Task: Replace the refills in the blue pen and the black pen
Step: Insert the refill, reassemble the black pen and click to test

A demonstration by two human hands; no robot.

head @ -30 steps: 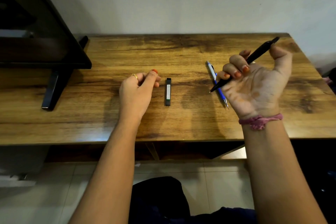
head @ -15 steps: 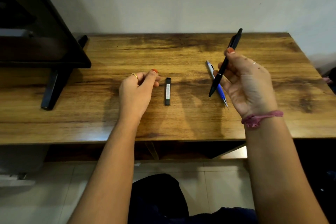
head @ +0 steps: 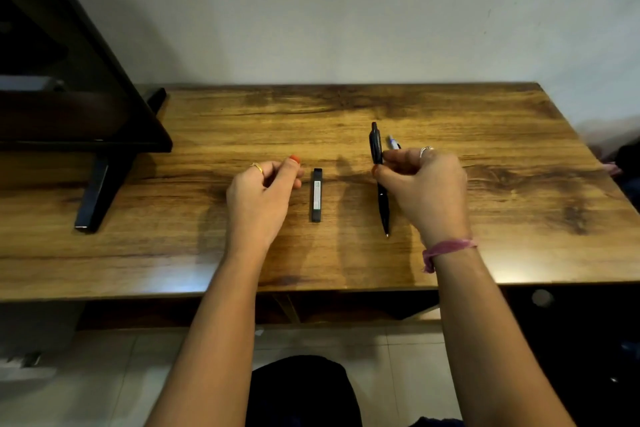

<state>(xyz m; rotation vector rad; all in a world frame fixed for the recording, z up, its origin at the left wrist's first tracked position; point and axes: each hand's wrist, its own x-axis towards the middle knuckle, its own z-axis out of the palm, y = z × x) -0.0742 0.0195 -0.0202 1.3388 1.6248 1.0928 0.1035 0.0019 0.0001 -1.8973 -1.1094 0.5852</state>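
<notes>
No readable text anywhere.
The small black case (head: 317, 194) on the wooden desk (head: 519, 218) carries a pale label strip, but its print is too small to make out.

A wood-grain desk (head: 485, 184) with a smooth, semi-glossy finish catches glare along its near edge. At centre frame, a glossy black plastic pen (head: 381, 194) and a matt black case (head: 317, 194) with a pale paper label. A pink cloth wristband (head: 446, 248) circles one wrist at centre right.
</notes>
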